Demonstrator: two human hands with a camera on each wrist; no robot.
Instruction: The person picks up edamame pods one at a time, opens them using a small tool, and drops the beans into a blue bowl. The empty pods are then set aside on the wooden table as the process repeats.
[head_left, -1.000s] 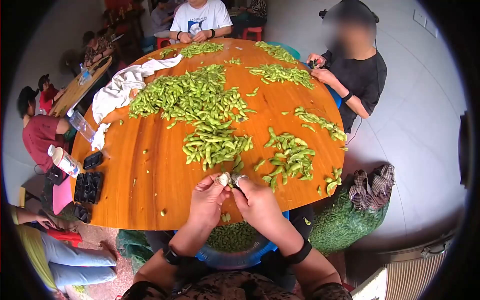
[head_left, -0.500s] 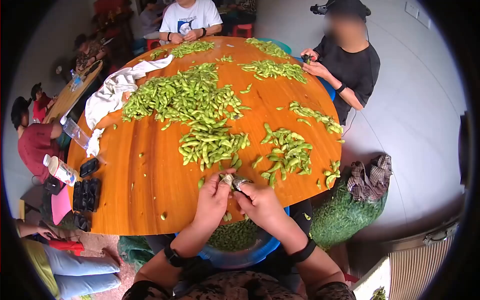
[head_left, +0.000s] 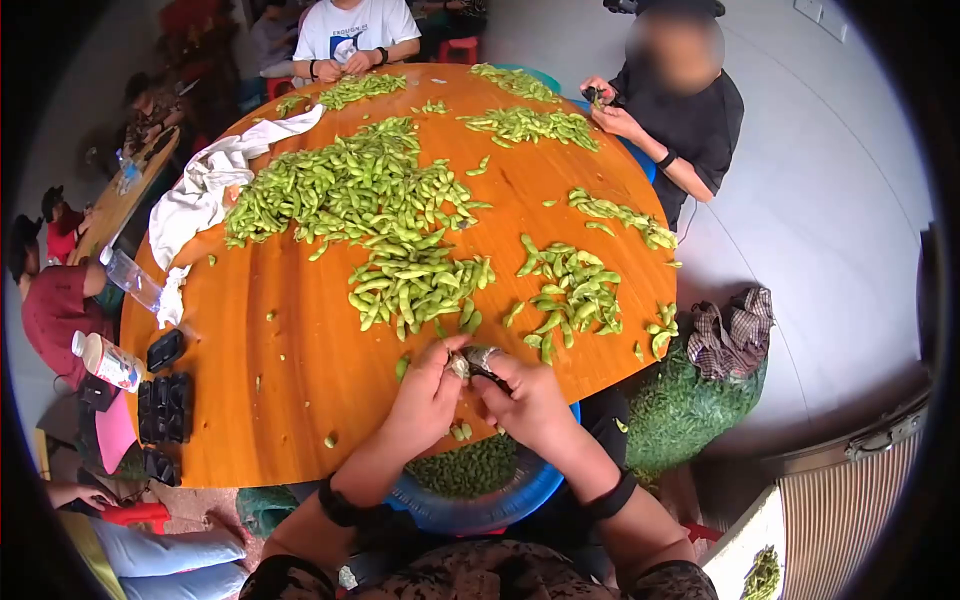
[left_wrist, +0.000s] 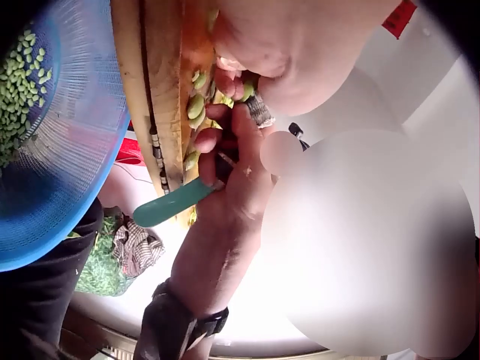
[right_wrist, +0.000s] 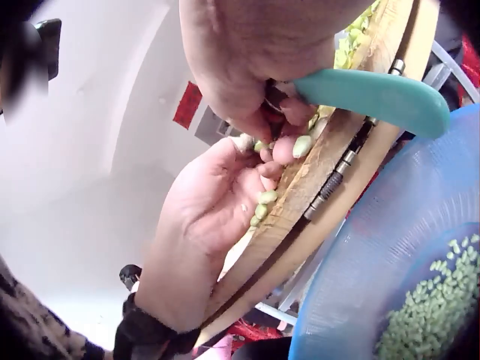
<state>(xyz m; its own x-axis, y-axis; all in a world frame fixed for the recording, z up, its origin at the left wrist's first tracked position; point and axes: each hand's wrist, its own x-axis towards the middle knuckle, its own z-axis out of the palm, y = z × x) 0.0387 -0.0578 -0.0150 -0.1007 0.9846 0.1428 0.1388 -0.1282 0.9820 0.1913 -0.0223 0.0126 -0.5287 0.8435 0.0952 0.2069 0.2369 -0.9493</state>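
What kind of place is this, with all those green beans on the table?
It looks like a shared workroom, perhaps at a village home, where people shell bean pods by hand. Piles of pods cover a big round wooden table, other people sit around it working, and a blue basin holds shelled beans.

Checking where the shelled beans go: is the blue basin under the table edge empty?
No. The blue basin already holds a heap of shelled green beans, plain in the right wrist view.

White cloth (head_left: 215, 175) draped at far left table edge, black trays (head_left: 165, 405) near left rim, checked cloth (head_left: 735, 335) on green sack (head_left: 690, 410)
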